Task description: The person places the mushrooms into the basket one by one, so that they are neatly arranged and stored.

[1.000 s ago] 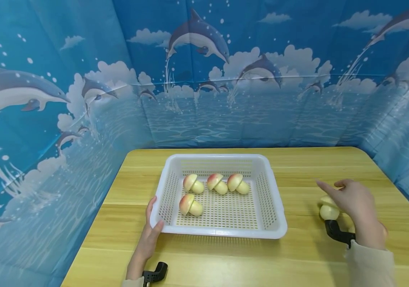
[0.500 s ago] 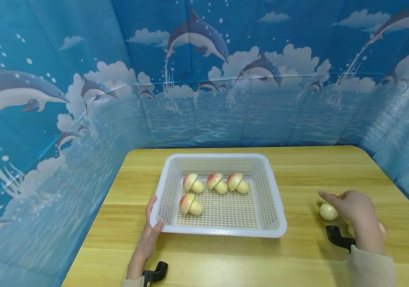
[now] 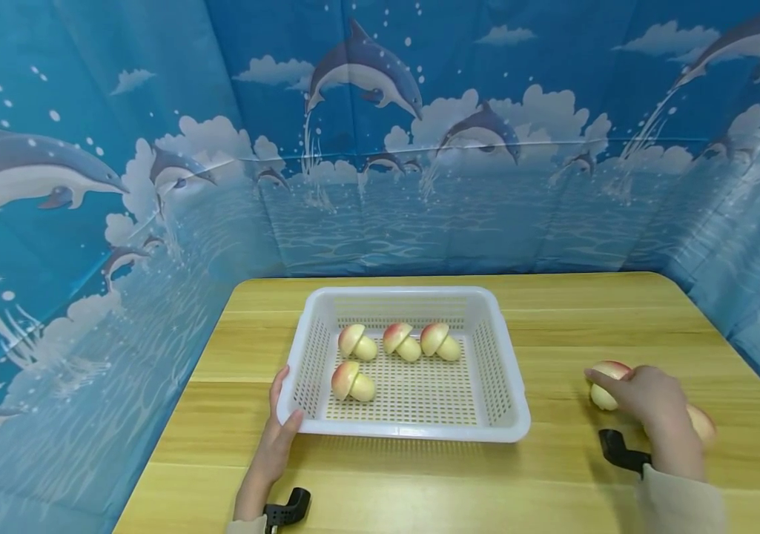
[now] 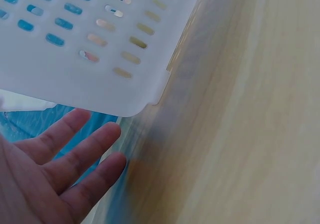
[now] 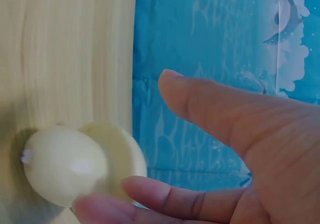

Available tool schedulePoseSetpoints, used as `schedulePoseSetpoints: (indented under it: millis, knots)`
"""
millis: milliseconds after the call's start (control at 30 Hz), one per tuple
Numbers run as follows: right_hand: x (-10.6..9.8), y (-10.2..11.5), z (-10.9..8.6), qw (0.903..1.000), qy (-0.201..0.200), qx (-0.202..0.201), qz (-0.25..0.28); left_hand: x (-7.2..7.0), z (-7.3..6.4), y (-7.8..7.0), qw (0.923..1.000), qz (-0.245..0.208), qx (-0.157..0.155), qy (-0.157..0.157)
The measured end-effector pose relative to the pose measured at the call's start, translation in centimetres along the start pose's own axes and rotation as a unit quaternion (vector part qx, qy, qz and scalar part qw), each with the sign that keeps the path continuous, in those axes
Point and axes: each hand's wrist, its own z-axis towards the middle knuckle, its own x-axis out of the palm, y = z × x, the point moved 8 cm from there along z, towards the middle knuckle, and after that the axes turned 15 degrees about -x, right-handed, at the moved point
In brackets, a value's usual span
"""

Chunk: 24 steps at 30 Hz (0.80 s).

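Note:
A white slotted plastic basket (image 3: 413, 434) stands on the table with several toy mushrooms (image 3: 353, 382) lying in it, cream with reddish caps. My left hand (image 3: 276, 437) rests at its near left corner, thumb at the front rim and fingers along the left side. In the left wrist view three fingers (image 4: 92, 159) look straight, below the slotted wall. To the basket's right, another toy mushroom (image 3: 603, 399) lies under my right hand (image 3: 653, 400). The right wrist view has the thumb well apart from that mushroom, while fingertips (image 5: 147, 189) overlap its cap.
One more toy mushroom (image 3: 701, 424) lies partly hidden beyond the right wrist. Dolphin-print blue cloth (image 3: 420, 215) rises behind and beside the wooden table (image 3: 460, 489). Black wrist-camera mounts (image 3: 289, 506) sit on both wrists.
My right hand has shifted slightly left and lower over the toy mushroom, whose reddish cap now shows more. The left hand and basket stay essentially in place.

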Motion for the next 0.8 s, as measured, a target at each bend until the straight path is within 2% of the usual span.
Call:
schedulePoseSetpoints:
  millis: [333,800]
  knots:
    - [0.74,0.46,0.00,0.9997,-0.004,-0.020,-0.009,-0.01,0.00,0.05,1.0000,-0.001,-0.005,0.000]
    - [0.87,-0.22,-0.26,0.9995,-0.023,-0.009,-0.019,0.03,0.12,-0.01,0.9999,0.004,-0.009,0.009]
